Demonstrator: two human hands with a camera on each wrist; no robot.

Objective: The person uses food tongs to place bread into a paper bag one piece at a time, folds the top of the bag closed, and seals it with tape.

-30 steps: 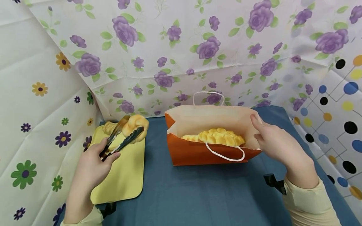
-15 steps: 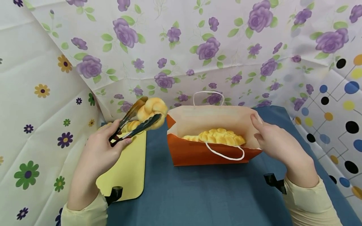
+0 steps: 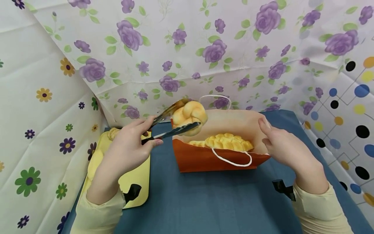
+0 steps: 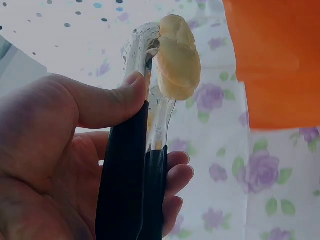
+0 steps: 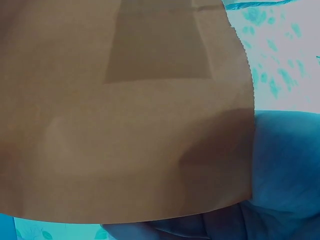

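My left hand (image 3: pixel 125 152) holds a pair of tongs (image 3: pixel 175 131) with black handles, thumb on one arm and fingers on the other. Between the tongs' tips is a golden knotted bread roll (image 3: pixel 191 113), raised over the left end of an orange paper bag (image 3: pixel 216 162). The left wrist view shows the roll (image 4: pixel 177 60) from its side. Lying on its side, the bag's wide mouth shows a braided loaf (image 3: pixel 229 142) and part of another bread (image 3: pixel 197 143). My right hand (image 3: pixel 287 151) grips the bag's right edge; in the right wrist view the paper wall (image 5: pixel 125 125) hides most fingers.
On the left is a yellow tray (image 3: pixel 141 188), partly behind my left arm, with a pale bread (image 3: pixel 94 164) and a twisted one (image 3: pixel 112 133) on it. White cord handles (image 3: pixel 230 161) hang from the bag. Floral cloth walls surround the blue tabletop (image 3: pixel 187 201).
The left hand has carried the tongs and knotted roll up from above the tray and rightward to the bag's left end. The right hand and the bag have stayed in place.
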